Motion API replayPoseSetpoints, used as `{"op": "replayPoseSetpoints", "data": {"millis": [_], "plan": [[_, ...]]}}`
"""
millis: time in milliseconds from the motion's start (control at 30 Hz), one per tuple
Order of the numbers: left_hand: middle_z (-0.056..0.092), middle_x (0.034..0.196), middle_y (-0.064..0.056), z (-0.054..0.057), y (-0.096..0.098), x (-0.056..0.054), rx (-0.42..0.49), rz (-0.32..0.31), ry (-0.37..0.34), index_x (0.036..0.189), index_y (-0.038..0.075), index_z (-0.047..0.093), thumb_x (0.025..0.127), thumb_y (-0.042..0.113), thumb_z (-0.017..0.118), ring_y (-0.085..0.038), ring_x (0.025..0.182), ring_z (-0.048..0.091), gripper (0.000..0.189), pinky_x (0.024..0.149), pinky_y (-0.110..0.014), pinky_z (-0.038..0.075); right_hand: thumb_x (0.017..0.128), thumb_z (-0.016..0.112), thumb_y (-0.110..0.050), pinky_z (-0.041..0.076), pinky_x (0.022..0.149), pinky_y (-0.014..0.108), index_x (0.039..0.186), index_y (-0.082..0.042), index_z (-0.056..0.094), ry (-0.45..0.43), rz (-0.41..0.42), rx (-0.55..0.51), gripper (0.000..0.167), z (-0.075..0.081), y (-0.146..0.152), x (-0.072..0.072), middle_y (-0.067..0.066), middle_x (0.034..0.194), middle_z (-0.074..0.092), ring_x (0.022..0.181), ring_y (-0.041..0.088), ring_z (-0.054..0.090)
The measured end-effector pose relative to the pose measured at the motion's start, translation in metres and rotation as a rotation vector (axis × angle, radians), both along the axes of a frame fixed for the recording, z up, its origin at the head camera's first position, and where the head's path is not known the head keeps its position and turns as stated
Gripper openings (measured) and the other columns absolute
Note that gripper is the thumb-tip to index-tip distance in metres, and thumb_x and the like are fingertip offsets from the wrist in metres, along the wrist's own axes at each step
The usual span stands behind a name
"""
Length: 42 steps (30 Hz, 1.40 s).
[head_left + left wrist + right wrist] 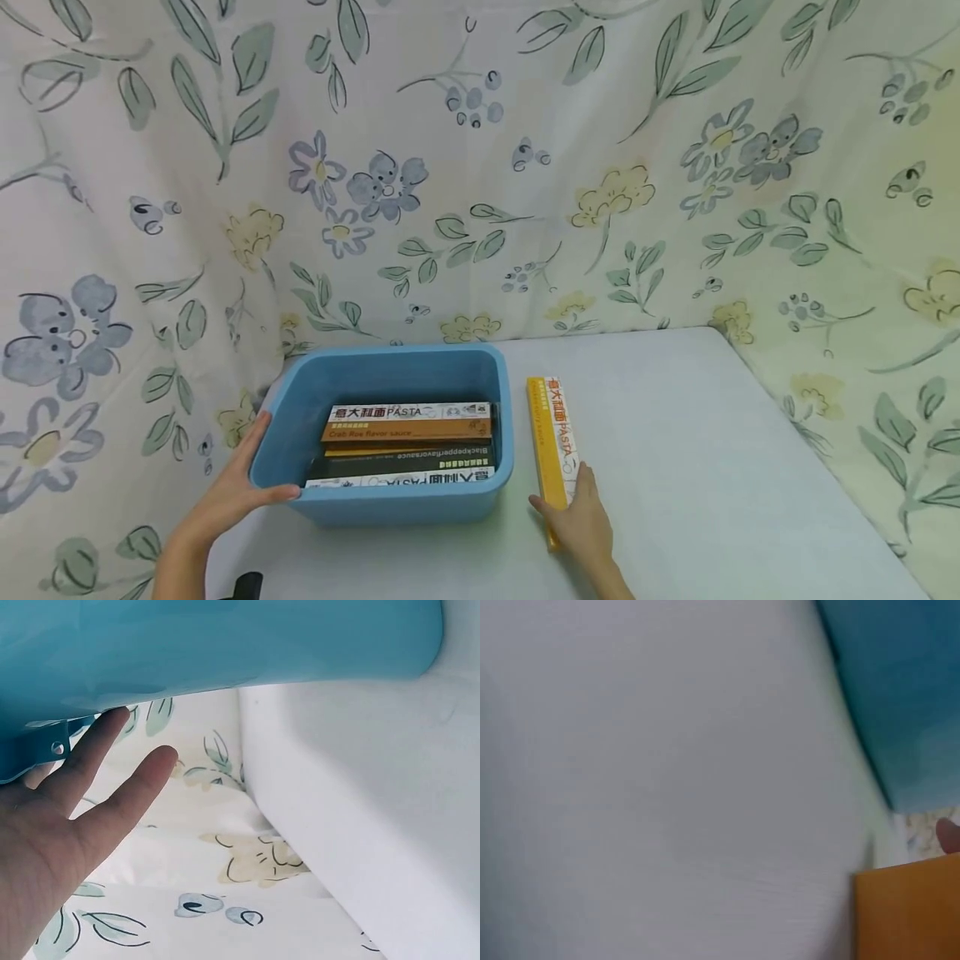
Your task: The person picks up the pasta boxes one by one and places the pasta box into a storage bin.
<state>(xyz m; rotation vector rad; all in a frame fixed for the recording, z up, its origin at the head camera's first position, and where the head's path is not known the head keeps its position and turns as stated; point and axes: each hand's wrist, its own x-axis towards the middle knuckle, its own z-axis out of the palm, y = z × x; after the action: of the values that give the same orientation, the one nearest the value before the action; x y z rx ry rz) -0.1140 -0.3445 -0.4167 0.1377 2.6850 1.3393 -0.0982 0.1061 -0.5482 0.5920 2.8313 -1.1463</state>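
Observation:
My left hand (228,496) spans the front left corner of a blue plastic bin (405,504), thumb along the front rim and fingers at the left side. The left wrist view shows two of its fingers straight and spread beside the bin's wall (225,645). Several pasta boxes lie in the bin, among them an orange-brown one (405,429) on top and a dark one (420,461). To the bin's right, my right hand (585,525) grips the near part of a yellow pasta box (551,433) between thumb and fingers. Its orange side (907,911) shows in the right wrist view.
Bin and boxes are on a white-covered table (697,467). A floral curtain (480,167) hangs behind and along both sides. At the bottom left is a small black object (247,586) beside the left forearm.

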Motion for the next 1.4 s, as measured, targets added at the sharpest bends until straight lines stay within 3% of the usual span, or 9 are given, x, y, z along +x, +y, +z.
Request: {"op": "replayPoseSetpoints", "data": {"millis": [233, 500, 767, 933, 1067, 1400], "plan": [[-0.012, 0.158, -0.028, 0.002, 0.002, 0.0, -0.003, 0.012, 0.006, 0.156, 0.013, -0.009, 0.079, 0.019, 0.077, -0.061, 0.137, -0.004, 0.116, 0.092, -0.084, 0.012, 0.07, 0.082, -0.039, 0.046, 0.094, 0.057, 0.147, 0.012, 0.023, 0.073, -0.021, 0.07, 0.11, -0.009, -0.001, 0.004, 0.034, 0.146, 0.033, 0.116, 0.041, 0.053], [-0.014, 0.158, -0.026, 0.002, 0.001, 0.0, 0.01, 0.011, 0.007, 0.156, 0.015, -0.011, 0.08, 0.018, 0.077, -0.059, 0.138, -0.007, 0.116, 0.092, -0.084, 0.012, 0.068, 0.086, -0.042, 0.051, 0.085, 0.049, 0.144, 0.014, 0.032, 0.154, -0.063, -0.006, 0.109, -0.006, 0.004, 0.005, 0.033, 0.137, 0.047, 0.103, 0.036, 0.06], [-0.013, 0.158, -0.026, 0.0, 0.0, -0.001, 0.006, 0.002, 0.028, 0.156, 0.014, -0.01, 0.079, 0.017, 0.077, -0.059, 0.138, -0.008, 0.116, 0.092, -0.084, 0.011, 0.065, 0.089, -0.032, 0.049, 0.085, 0.05, 0.141, 0.012, 0.039, 0.128, -0.135, -0.116, 0.101, 0.006, 0.005, 0.001, 0.032, 0.133, 0.051, 0.105, 0.04, 0.059], [-0.013, 0.158, -0.026, 0.0, -0.001, -0.002, 0.003, 0.001, 0.027, 0.156, 0.013, -0.009, 0.079, 0.018, 0.077, -0.059, 0.138, -0.008, 0.115, 0.092, -0.084, 0.011, 0.064, 0.089, -0.027, 0.048, 0.09, 0.053, 0.137, 0.015, 0.042, 0.137, -0.125, -0.126, 0.096, 0.009, 0.008, -0.002, 0.033, 0.132, 0.05, 0.111, 0.045, 0.057], [-0.013, 0.158, -0.026, 0.0, 0.0, -0.001, -0.003, 0.001, 0.02, 0.156, 0.012, -0.009, 0.08, 0.019, 0.077, -0.059, 0.138, -0.008, 0.115, 0.092, -0.084, 0.011, 0.063, 0.089, -0.025, 0.049, 0.087, 0.052, 0.136, 0.014, 0.045, 0.141, -0.101, -0.145, 0.094, 0.012, 0.015, -0.003, 0.031, 0.13, 0.054, 0.105, 0.041, 0.06], [-0.012, 0.158, -0.026, -0.002, 0.0, -0.001, -0.006, -0.007, 0.037, 0.156, 0.011, -0.008, 0.079, 0.018, 0.077, -0.057, 0.139, -0.009, 0.115, 0.093, -0.083, 0.009, 0.061, 0.088, -0.024, 0.048, 0.075, 0.038, 0.134, 0.01, 0.05, 0.167, -0.056, -0.172, 0.089, 0.026, 0.031, -0.007, 0.027, 0.123, 0.061, 0.093, 0.03, 0.061]]}}
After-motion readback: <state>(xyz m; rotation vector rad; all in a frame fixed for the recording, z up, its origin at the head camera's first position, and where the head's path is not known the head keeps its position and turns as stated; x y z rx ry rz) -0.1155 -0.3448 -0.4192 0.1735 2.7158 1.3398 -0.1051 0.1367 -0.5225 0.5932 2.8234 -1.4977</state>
